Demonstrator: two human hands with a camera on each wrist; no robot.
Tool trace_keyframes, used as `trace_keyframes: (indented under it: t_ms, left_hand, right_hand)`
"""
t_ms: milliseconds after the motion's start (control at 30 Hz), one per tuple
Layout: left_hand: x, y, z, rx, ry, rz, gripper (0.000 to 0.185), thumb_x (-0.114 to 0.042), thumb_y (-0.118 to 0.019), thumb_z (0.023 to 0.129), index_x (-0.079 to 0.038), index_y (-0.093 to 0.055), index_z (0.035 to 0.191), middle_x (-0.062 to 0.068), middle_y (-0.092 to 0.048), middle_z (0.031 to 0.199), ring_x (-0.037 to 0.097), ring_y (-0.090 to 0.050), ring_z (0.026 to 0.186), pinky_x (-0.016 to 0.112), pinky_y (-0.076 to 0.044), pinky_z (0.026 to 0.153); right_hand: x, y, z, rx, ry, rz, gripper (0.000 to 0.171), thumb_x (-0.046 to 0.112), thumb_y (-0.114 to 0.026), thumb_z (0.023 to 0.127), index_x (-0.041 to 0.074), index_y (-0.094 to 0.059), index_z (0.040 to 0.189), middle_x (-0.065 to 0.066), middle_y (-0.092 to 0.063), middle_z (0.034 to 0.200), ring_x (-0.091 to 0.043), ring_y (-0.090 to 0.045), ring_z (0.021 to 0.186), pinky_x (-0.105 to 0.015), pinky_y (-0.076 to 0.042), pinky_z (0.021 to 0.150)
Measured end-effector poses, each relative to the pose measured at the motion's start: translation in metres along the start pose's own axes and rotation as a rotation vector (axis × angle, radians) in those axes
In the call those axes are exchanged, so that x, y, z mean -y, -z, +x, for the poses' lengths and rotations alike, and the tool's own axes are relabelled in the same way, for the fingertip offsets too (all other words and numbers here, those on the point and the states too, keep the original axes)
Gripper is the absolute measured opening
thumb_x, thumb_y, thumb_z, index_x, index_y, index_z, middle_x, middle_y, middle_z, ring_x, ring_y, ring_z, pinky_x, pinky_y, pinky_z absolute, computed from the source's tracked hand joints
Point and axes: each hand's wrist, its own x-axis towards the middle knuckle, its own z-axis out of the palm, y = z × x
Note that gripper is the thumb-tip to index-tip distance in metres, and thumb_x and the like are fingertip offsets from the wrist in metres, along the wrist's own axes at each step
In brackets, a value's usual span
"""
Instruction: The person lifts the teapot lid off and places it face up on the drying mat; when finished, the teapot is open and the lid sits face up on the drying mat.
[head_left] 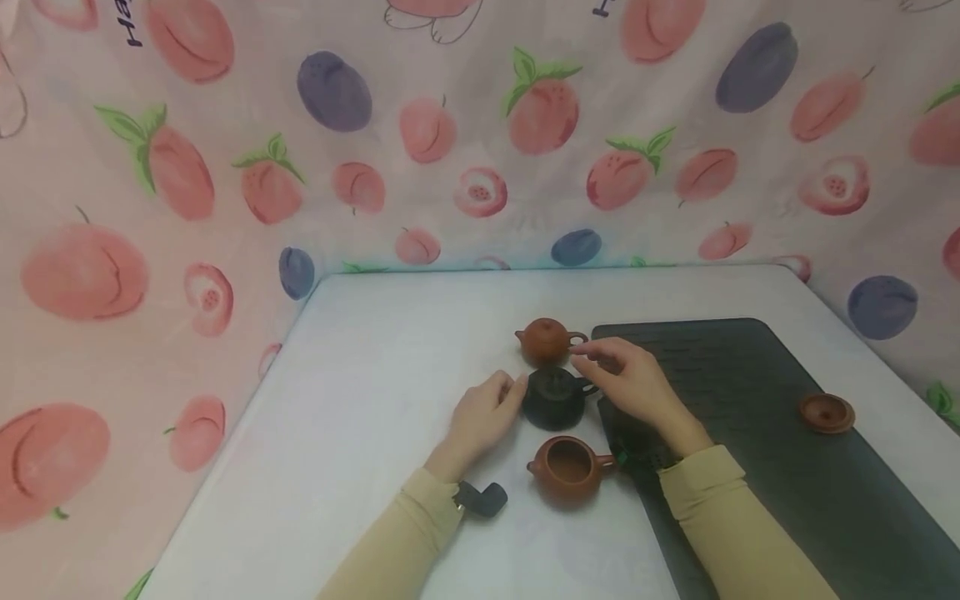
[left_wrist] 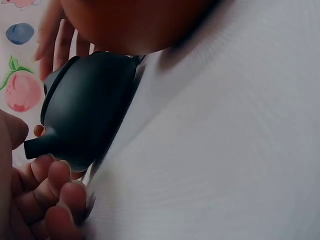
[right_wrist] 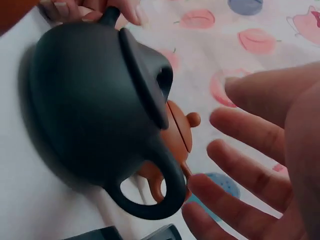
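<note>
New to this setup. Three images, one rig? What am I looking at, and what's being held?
No machine here: a person works bare-handed. The wide picture comes from a camera on the head; the two close-ups come from one on each wrist.

On the white table stand three small teapots: a lidded orange-brown teapot at the back, a lidded dark teapot in the middle, and a lidless reddish-brown teapot nearest the wearer. To the right, a small round brown piece sits on a black tray.

The left hand is at the dark pot's spout; I can't tell whether it grips. The right hand is beside its handle, holding nothing.
</note>
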Motion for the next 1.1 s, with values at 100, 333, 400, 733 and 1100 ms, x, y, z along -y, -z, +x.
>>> trace_keyframes:
  t_ms: [100,333,400,733,1100]
  left_hand:
    - [0.001,-0.001,0.0,-0.023,-0.02,0.027,0.043,-0.055,-0.042,0.106,-0.021,-0.059,0.088,-0.006,-0.055,0.069,0.015,-0.054,0.067,0.032,-0.041,0.061]
    - [-0.002,0.0,0.002,-0.035,-0.026,0.055,0.041,-0.051,-0.044,0.107,-0.021,-0.058,0.084,-0.005,-0.052,0.066,0.016,-0.052,0.066,0.032,-0.039,0.06]
    - [-0.001,0.0,0.002,-0.031,-0.025,0.061,0.041,-0.051,-0.044,0.107,-0.021,-0.058,0.083,-0.005,-0.052,0.066,0.015,-0.052,0.065,0.032,-0.038,0.059]
    - [-0.002,-0.001,-0.001,-0.025,-0.018,0.055,0.043,-0.052,-0.042,0.107,-0.021,-0.057,0.083,-0.005,-0.051,0.065,0.015,-0.052,0.065,0.032,-0.038,0.059]
    - [0.0,-0.002,0.0,-0.026,-0.02,0.064,0.044,-0.054,-0.041,0.107,-0.021,-0.058,0.083,-0.005,-0.052,0.065,0.016,-0.053,0.065,0.032,-0.039,0.059]
  right_hand:
    - [0.003,-0.003,0.001,0.033,0.029,-0.009,0.037,0.044,-0.07,0.098,0.017,-0.073,0.122,-0.005,-0.067,0.117,-0.027,-0.07,0.099,-0.048,-0.057,0.082]
    - [0.011,-0.007,0.004,0.057,0.057,-0.028,0.036,0.044,-0.073,0.095,0.018,-0.075,0.12,-0.003,-0.069,0.115,-0.028,-0.064,0.111,-0.051,-0.053,0.093]
    - [0.01,-0.008,0.004,0.068,0.054,-0.029,0.036,0.043,-0.075,0.094,0.017,-0.075,0.12,-0.004,-0.07,0.114,-0.029,-0.064,0.112,-0.05,-0.053,0.092]
    - [0.005,-0.014,0.004,0.125,-0.02,0.006,0.042,0.051,-0.082,0.085,0.022,-0.076,0.114,0.001,-0.071,0.113,-0.022,-0.068,0.107,-0.043,-0.056,0.089]
    - [0.004,-0.014,0.006,0.133,-0.018,0.005,0.039,0.052,-0.084,0.082,0.025,-0.076,0.11,0.004,-0.07,0.109,-0.02,-0.069,0.102,-0.041,-0.057,0.086]
